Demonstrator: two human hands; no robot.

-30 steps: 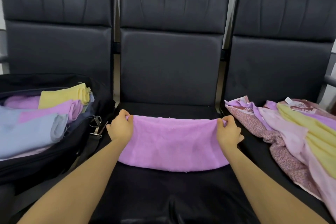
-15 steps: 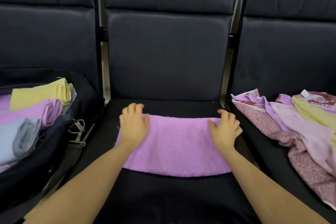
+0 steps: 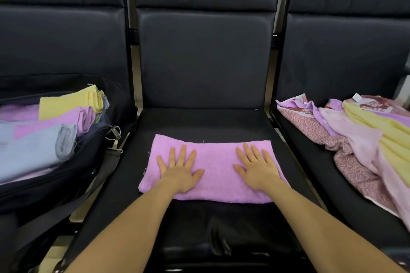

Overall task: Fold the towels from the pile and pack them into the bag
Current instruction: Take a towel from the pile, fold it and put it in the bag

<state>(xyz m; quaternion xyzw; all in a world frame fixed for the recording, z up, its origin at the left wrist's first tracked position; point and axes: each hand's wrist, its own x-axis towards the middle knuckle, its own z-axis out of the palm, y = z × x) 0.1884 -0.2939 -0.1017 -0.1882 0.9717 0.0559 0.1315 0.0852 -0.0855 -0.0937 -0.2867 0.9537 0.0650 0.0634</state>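
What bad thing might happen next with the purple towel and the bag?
1. The purple towel is only pressed flat by the left hand and right hand; lifted carelessly, it may unfold.
2. The bag on the left seat already holds several folded towels, so squeezing another in might rumple them.
3. The unfolded pile drapes toward the right seat's front edge and might slide off.

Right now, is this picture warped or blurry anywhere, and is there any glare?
Head view: wide-angle warp bends the chair backs outward; soft, even light, a faint sheen on the seat front; purple towel and both hands are sharp, and the bag is slightly soft.
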